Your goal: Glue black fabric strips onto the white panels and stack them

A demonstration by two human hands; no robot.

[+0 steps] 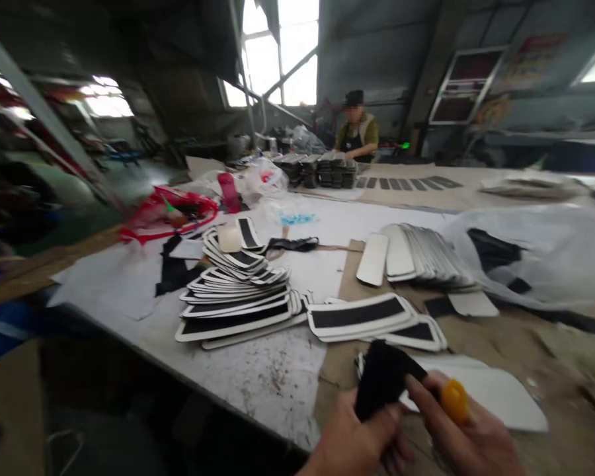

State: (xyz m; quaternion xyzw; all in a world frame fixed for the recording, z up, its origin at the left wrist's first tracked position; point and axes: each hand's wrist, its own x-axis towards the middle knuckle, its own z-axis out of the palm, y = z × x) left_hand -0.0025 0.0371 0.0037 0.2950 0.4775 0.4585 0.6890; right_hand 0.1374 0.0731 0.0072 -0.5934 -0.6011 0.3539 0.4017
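Observation:
My left hand is closed on the lower end of a black fabric piece, held up near the table's front edge. The fingertips of my right hand pinch the right side of the same piece. A yellow rounded object, perhaps a tool's handle end, sticks out by my right fingers; its other part is hidden. Just behind my hands lies a large white sheet-like piece with a rounded outline. Beyond the fabric rest white-edged black strips, lying overlapped.
To the left, a leaning pile of white-edged black pieces. White panels stand fanned behind, beside a clear plastic bag. A red bag lies at the far left. A co-worker is behind dark stacks. The table's edge drops off front left.

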